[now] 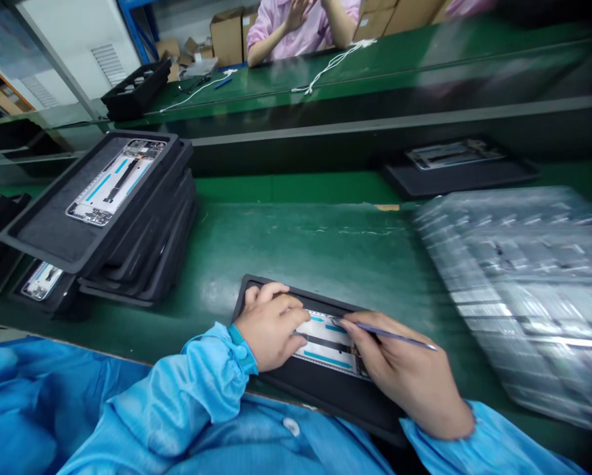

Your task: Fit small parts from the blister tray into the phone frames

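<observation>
Right hand [404, 373] pinching tweezers [394, 336] (closed grip), left hand [268, 326] flat on phone frame [325, 343].

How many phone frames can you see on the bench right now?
4: one under the hands in the near tray; one atop the tray stack at left; one in a lower tray far left; one, blurred, on the far tray. Stacked trays may hide more.
</observation>
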{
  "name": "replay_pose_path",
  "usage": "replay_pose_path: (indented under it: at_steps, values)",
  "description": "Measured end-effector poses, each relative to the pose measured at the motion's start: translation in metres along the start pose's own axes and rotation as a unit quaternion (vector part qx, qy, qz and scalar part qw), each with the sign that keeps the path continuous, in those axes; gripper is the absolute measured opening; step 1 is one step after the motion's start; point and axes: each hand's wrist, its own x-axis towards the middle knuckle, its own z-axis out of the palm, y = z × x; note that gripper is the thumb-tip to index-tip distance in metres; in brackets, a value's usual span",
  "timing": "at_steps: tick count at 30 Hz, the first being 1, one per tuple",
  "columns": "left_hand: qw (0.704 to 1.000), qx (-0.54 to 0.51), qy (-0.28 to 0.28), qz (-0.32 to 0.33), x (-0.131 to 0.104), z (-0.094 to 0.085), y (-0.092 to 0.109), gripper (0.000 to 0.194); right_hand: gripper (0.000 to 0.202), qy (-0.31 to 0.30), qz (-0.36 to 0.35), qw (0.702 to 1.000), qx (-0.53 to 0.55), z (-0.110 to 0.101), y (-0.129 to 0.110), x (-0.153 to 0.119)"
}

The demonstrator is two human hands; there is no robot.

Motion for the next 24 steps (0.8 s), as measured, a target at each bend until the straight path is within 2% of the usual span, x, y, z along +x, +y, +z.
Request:
replay_pose_path:
  at_steps: [4,10,21,24]
  values:
    - [1.000,-0.003,0.002,-0.002,0.0004,0.0001,0.0000,0.034,0.010,0.004,-0.012,1.000,0.011,-0.0008,-0.0022,-0.0012]
    - [1.000,-0.001,-0.002,-0.005,0.0004,0.0002,0.0000,0.034,0.012,-0.011,0.017,0.999,0.037,-0.0025,0.0010,0.0013]
    - [1.000,0.006,0.001,-0.006,0.0004,0.0009,-0.0005,0.032,0.011,-0.006,-0.015,0.999,0.040,-0.0001,-0.0055,0.0034]
    - [1.000,0.010,0.000,-0.003,0.0001,0.0010,-0.0012,0.033,0.010,-0.006,0.006,0.999,0.035,-0.0030,-0.0053,0.0024]
